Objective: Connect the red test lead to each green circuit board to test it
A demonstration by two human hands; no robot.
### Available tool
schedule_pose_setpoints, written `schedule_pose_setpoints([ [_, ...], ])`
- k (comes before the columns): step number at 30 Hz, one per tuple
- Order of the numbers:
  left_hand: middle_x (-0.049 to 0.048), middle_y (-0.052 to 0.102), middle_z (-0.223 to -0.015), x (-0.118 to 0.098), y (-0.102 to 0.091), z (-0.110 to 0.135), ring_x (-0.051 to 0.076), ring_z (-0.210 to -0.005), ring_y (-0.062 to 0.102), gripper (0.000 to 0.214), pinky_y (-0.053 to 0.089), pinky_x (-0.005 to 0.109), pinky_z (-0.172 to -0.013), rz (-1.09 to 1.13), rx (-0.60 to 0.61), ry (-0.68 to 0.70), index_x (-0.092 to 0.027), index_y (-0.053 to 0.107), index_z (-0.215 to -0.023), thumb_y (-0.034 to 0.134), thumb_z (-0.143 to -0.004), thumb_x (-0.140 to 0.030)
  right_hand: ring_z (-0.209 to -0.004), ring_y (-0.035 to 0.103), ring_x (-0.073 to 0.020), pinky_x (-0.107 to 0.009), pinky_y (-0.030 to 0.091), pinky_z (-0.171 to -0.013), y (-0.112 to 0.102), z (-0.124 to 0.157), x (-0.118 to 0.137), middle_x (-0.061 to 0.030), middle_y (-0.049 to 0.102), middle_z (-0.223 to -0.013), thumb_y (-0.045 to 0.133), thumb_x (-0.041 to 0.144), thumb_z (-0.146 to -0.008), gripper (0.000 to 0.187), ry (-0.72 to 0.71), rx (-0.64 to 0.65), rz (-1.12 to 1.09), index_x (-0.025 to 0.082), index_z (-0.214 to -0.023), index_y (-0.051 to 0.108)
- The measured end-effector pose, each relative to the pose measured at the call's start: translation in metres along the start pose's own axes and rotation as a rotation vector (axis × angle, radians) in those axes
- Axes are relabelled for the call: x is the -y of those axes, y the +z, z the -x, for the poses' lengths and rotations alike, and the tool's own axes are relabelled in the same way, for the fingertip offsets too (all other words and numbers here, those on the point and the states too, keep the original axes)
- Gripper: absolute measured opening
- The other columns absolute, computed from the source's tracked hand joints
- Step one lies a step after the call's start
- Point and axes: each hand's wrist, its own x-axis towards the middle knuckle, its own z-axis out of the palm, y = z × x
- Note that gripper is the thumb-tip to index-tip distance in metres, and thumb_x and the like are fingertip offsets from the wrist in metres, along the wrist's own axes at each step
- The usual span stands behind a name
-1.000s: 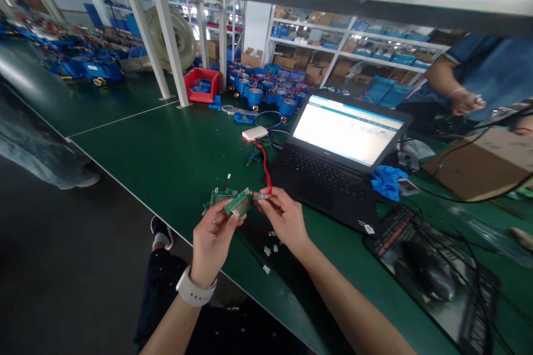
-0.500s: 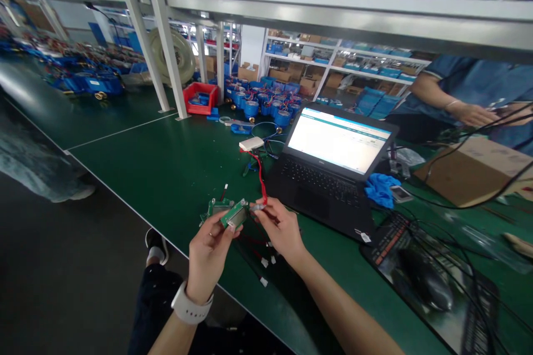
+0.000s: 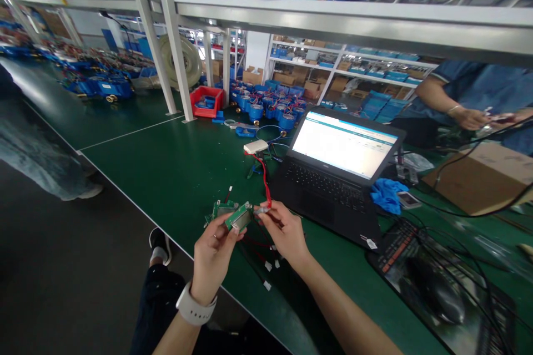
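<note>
Between the thumb and fingers of my left hand (image 3: 214, 258) is a small green circuit board (image 3: 239, 218) with a greyish display on its face. My right hand (image 3: 285, 233) pinches a grey connector (image 3: 261, 210) at the end of a red cable (image 3: 267, 182), close to the board's right edge. Whether connector and board touch, I cannot tell. The cable runs back to a white box (image 3: 255, 147). Behind the held board, a second green circuit board (image 3: 222, 208) lies on the bench. Wires with white plugs (image 3: 267, 285) spread out below my hands.
An open laptop (image 3: 333, 172) stands right of my hands, with a mouse (image 3: 435, 288) on a mat beyond it. Blue meters (image 3: 266, 105) and a red bin (image 3: 207, 101) sit at the back. A shelf (image 3: 316, 16) crosses overhead. Across the bench, a person's hands (image 3: 474, 118) handle something.
The whole view has shifted slightly, so things appear a little lower and farther right. Both hands keep the same hold on the circuit board and connector.
</note>
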Motion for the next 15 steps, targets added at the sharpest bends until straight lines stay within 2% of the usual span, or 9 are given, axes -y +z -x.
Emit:
schedule_pose_setpoints([
  [3, 0.0079, 0.073, -0.096, 0.0016, -0.0004, -0.0005, 0.019, -0.083, 0.07, 0.032, 0.061, 0.029, -0.078, 0.007, -0.008, -0.003, -0.014, 0.061, -0.104, 0.071, -0.076, -0.026, -0.089, 0.07, -0.0211, -0.031, 0.059, -0.075, 0.0005, -0.0007, 0.0003, -0.0031, 0.073, -0.094, 0.058, 0.03, -0.086, 0.017, -0.006, -0.005, 0.018, 0.023, -0.102, 0.059],
  [9, 0.0064, 0.074, -0.09, 0.0037, -0.0007, -0.0011, 0.017, -0.079, 0.07, 0.031, 0.06, 0.022, -0.075, 0.003, 0.0, -0.003, -0.014, 0.061, -0.104, 0.07, -0.077, -0.027, -0.086, 0.071, -0.0193, -0.029, 0.059, -0.075, 0.0009, -0.0005, -0.0021, -0.0021, 0.074, -0.092, 0.058, 0.027, -0.086, 0.017, -0.035, -0.019, 0.031, 0.022, -0.102, 0.059],
  [15, 0.0067, 0.074, -0.092, 0.0028, -0.0003, -0.0014, 0.017, -0.079, 0.07, 0.033, 0.06, 0.024, -0.075, 0.009, -0.002, 0.004, -0.013, 0.061, -0.105, 0.071, -0.076, -0.026, -0.088, 0.071, -0.0186, -0.028, 0.058, -0.075, 0.0009, 0.0, -0.003, -0.0022, 0.073, -0.094, 0.058, 0.027, -0.087, 0.017, -0.033, -0.013, 0.015, 0.023, -0.103, 0.059],
])
